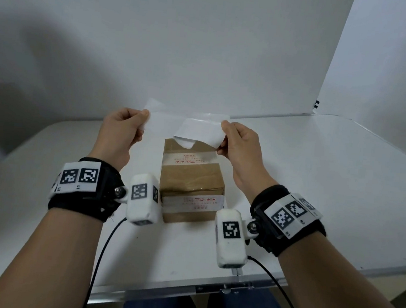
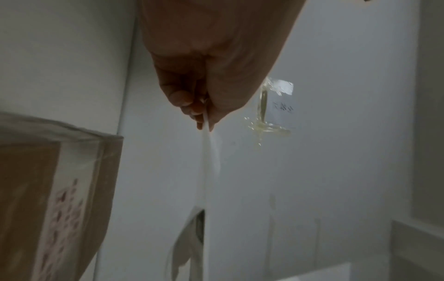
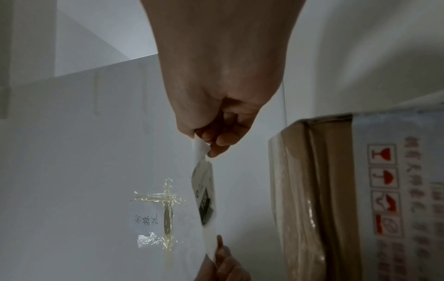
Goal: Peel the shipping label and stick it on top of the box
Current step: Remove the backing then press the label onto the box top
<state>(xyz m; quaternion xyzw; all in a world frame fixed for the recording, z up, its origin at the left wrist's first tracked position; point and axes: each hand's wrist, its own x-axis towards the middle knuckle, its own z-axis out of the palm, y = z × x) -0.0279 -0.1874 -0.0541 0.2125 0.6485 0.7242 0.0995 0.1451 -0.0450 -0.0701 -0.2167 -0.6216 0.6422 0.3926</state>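
A brown cardboard box, taped and printed with red marks, stands on the white table between my wrists. Above its far end both hands hold a sheet in the air. My left hand pinches the glossy backing sheet at its left edge. My right hand pinches the white shipping label, which curls down and away from the backing. The right wrist view shows the label's printed side below my right hand. In the left wrist view my left hand grips the sheet edge-on beside the box.
A white board stands upright just behind the box, with a small taped note on it. The table's near edge runs below my forearms, and cables hang from both wrist cameras.
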